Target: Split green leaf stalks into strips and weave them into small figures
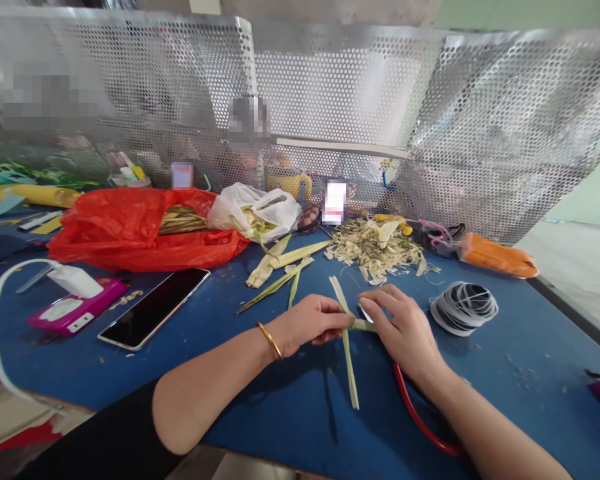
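Observation:
My left hand [310, 323] pinches a pale green leaf strip [349, 360] at the middle of the blue table [290, 413]; a gold bangle sits on that wrist. My right hand [405, 327] grips the same folded strip from the right, fingers curled over the crossing point. The strip's ends stick out up and down from between my hands. A red cord [420, 417] runs under my right forearm.
Loose leaf strips [280, 263] and a heap of trimmings [375, 247] lie behind my hands. A red plastic bag [130, 230], a white bag [255, 210], a phone [153, 308], a pink box [75, 310], a coil of thread [463, 307] and an orange packet [497, 255] surround them. A perforated metal screen [330, 87] closes the back.

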